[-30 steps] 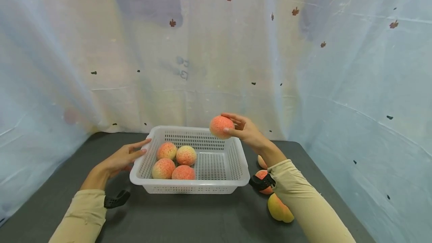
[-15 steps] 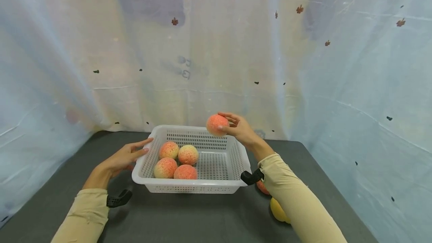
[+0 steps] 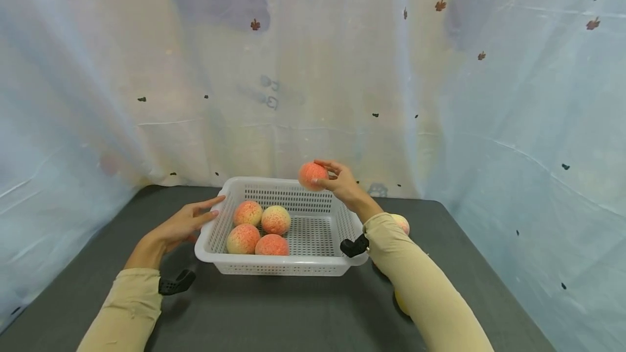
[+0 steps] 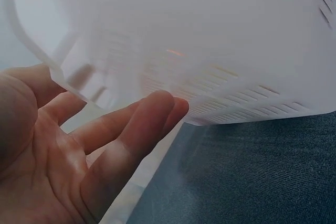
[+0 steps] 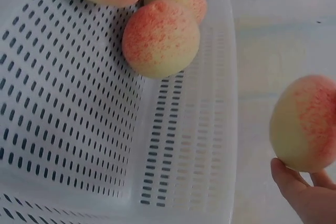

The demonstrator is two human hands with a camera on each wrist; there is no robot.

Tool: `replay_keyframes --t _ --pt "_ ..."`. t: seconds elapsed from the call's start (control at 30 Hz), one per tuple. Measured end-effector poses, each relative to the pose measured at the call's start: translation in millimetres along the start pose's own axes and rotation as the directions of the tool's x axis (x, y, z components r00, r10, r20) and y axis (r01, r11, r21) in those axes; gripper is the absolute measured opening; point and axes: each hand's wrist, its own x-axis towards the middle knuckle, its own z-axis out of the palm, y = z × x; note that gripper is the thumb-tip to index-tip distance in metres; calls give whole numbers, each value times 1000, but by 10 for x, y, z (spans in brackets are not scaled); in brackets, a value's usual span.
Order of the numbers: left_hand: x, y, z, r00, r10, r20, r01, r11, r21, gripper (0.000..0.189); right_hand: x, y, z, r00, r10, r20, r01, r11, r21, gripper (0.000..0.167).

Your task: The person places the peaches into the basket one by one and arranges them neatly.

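My right hand [image 3: 342,183] holds a pink-red peach [image 3: 312,176] raised over the far rim of the white slotted basket [image 3: 293,266]. In the right wrist view this peach [image 5: 304,124] shows a pale yellow side, with fingertips under it. Inside the basket's left half lie several peaches, one of them a yellowish peach [image 3: 276,220] with red speckles. My left hand [image 3: 183,226] touches the basket's left end with outstretched fingers. Seen from the left wrist, its fingers [image 4: 142,129] lie against the basket's outer wall [image 4: 241,51].
Beyond the basket's right end a pale peach [image 3: 401,224] lies behind my right sleeve. A yellow fruit [image 3: 401,304] is mostly hidden by that sleeve. The dark table [image 3: 274,314] meets hanging plastic sheeting [image 3: 313,69] at the back and sides.
My right hand has moved slightly left with the peach. Its sleeve now covers more of the fruit on the right. My left hand stays on the basket; the head view has shifted a little.
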Motion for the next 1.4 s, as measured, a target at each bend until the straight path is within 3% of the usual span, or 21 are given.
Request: replay_keyframes --t 0.37,0.83,1.2,1.4 --pt "14 -4 -18 1000 -5 11 5 1000 -2 70 88 106 16 987 109 118 -88 980 -176 53" --pt "-3 -13 -12 1000 6 5 -6 1000 6 68 153 274 113 981 181 75 -161 962 -220 53" --pt "-27 34 21 999 29 32 -29 999 22 69 176 441 161 953 260 156 -205 932 -299 50" --pt "-14 27 17 1000 24 18 -25 998 52 70 173 468 236 953 250 170 -167 904 -394 46"
